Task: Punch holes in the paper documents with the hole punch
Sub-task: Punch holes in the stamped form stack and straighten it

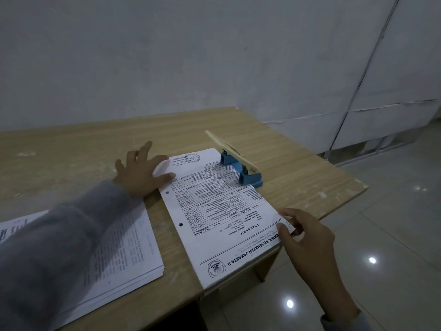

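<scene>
A printed transcript sheet (222,211) lies on top of a thin stack on the wooden table (83,149), with two punched holes along its left edge. Its far right edge is tucked into the blue hole punch (241,169), whose cream lever stands raised. My left hand (140,174) lies flat with spread fingers, its thumb and fingertips touching the sheet's far left corner. My right hand (303,232) pinches the sheet's near right edge between thumb and fingers.
A second stack of printed papers (124,247) lies at the near left, partly under my grey left sleeve. The table's right edge (338,204) runs just past the punch. Beyond it are a shiny tiled floor and a white wall.
</scene>
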